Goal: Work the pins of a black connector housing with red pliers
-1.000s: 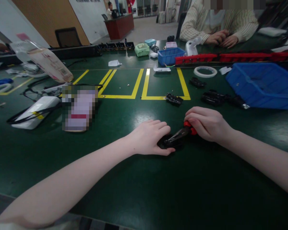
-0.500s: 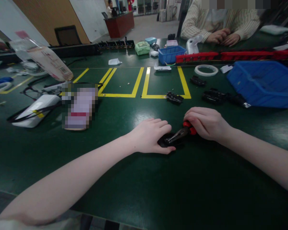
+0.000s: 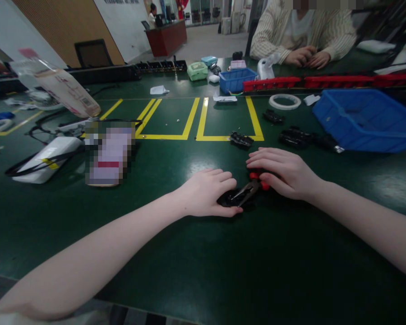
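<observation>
My left hand (image 3: 208, 192) lies curled over a small black part (image 3: 227, 199) on the green table (image 3: 176, 253), pressing it down with fingers and thumb. My right hand (image 3: 284, 174) holds red-handled pliers (image 3: 248, 189) whose jaws point left onto the black part. The fingers of the right hand are loosened and partly stretched over the red handles, and the pliers' jaws stand slightly apart.
More black parts (image 3: 242, 140) (image 3: 296, 137) lie beyond my hands near yellow floor-tape lines (image 3: 199, 119). A large blue bin (image 3: 368, 119) stands at the right, a small blue bin (image 3: 235, 80) farther back. Across the table a person's hands (image 3: 306, 58) work. White device and cables (image 3: 43, 158) lie left.
My right hand has loosened from a tight fist to partly stretched fingers, and the pliers have shifted slightly left with jaws opened. My left hand stays on the black part.
</observation>
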A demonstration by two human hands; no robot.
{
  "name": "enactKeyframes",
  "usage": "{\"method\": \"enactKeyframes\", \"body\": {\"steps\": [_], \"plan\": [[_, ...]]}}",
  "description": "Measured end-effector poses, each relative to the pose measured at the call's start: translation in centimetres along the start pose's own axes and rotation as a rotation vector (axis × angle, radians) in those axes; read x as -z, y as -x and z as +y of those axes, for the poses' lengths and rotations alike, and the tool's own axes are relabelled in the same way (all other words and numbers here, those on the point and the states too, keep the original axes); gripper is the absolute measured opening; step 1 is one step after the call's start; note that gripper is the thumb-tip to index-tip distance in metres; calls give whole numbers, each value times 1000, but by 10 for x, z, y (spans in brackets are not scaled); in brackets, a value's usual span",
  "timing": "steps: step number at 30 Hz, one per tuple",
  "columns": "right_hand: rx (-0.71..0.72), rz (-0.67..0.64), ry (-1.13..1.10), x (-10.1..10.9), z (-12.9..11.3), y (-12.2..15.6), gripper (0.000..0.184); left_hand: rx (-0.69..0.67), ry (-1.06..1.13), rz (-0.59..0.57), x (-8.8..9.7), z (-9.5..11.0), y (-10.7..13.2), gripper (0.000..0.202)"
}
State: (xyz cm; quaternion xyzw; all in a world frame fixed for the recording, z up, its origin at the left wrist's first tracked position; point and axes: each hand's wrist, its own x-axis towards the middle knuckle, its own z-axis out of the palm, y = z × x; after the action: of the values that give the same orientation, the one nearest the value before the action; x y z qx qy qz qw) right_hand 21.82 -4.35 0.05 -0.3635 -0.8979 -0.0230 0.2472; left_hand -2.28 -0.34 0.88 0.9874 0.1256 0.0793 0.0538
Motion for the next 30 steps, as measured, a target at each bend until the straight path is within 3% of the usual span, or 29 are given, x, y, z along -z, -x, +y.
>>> {"method": "enactKeyframes", "body": {"steps": [4,7,17,30], "plan": [[3,-146,77,5,1,2,35,-4,10,1,0,0,0,39],[-28,-165,138,4,-1,-2,32,-2,23,0,0,-1,0,39],[-12,-37,147,3,-1,-2,29,-21,10,-2,1,-1,0,39],[23,-10,74,1,-2,-8,27,-37,4,3,0,-2,0,38]]}}
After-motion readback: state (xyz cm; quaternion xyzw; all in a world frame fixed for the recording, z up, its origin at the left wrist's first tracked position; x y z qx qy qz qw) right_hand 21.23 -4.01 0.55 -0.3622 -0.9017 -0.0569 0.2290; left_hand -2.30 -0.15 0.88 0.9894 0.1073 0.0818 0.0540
